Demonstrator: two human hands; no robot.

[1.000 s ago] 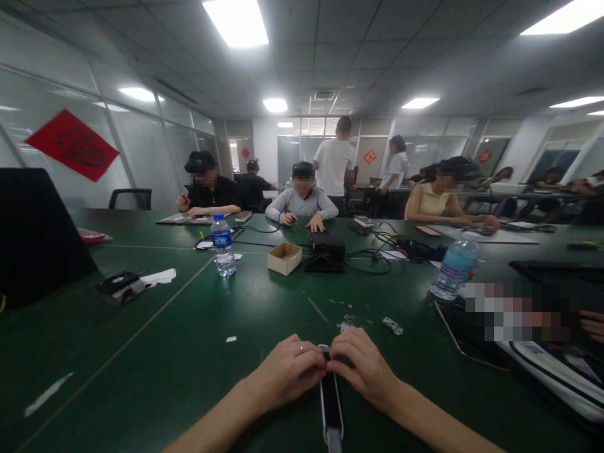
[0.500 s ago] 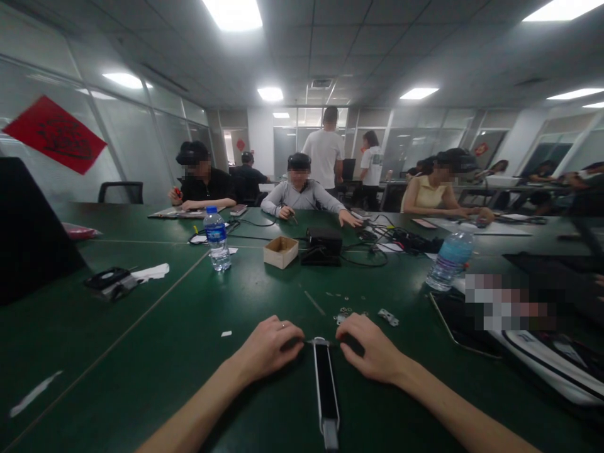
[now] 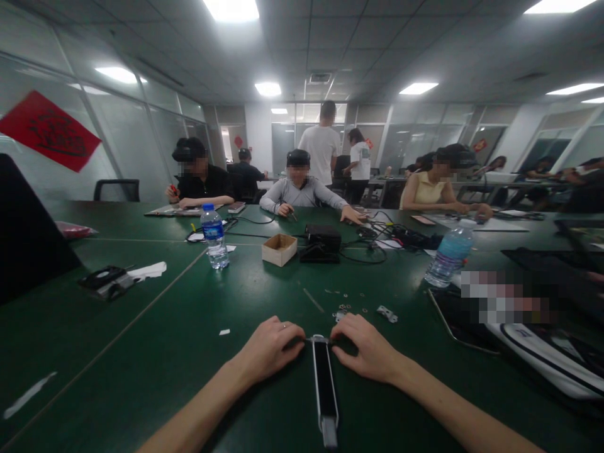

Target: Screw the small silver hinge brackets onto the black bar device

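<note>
A long, narrow black bar with a pale rim (image 3: 324,377) lies on the green table, its far end pale and rounded and a metallic tab at its near end. My left hand (image 3: 270,347) is closed in a pinch at the left of that far end, where a small thin piece shows by the fingertips. On the other side my right hand (image 3: 365,349) is also pinched, its fingertips closer to the bar's edge. What either pinch holds is too small to name. Just beyond my right hand lie several small rings (image 3: 343,307) and a bent metal bracket (image 3: 387,314).
An open small box (image 3: 279,250) and a black device (image 3: 321,243) with cables stand ahead. Water bottles (image 3: 214,236) (image 3: 450,253) flank them. A phone-like slab (image 3: 462,321) lies at right, a black-and-silver object (image 3: 106,282) at left. People sit across the table.
My right hand has moved slightly left, bringing its fingertips closer to the bar's far end. My left hand stays at its side. The view has shifted a little.
</note>
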